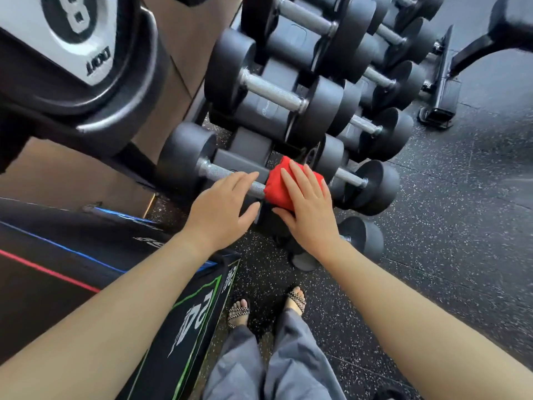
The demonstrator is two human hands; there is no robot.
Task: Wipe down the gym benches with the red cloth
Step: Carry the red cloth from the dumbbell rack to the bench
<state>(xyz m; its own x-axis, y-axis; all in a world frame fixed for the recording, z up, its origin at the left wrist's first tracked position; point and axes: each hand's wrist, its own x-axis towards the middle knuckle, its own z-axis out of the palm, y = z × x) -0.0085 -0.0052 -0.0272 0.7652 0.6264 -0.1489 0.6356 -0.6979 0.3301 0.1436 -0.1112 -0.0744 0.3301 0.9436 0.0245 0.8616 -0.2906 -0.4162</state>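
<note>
- The red cloth sits just above the middle of the frame, bunched over the near end of a black dumbbell on the lowest tier of the dumbbell rack
- The right hand lies palm down on the cloth, its fingers straight and slightly spread, and its thumb lies along the cloth's lower edge; nothing is pinched or curled round
- The left hand is just left of the cloth, palm down over the dumbbell's knurled metal handle; its fingers are straight and close together, pointing toward the cloth, with the thumb out to the side
- Whether the left fingertips touch the handle or only hover over it cannot be told
- The two hands are near each other but apart, with the cloth's left edge between them
- More black dumbbells with silver handles fill the rack, rising in rows toward the top centre and upper right
- A large weight plate marked with an 8 fills the upper left corner
- A black padded box with green lines and the number 24 takes up the lower left, with blue and red stripes on its top
- A black metal frame on small wheels stands at the upper right, well apart from the hands
- At the bottom centre, grey trousers and two patterned sandals stand on the dark speckled floor
</note>
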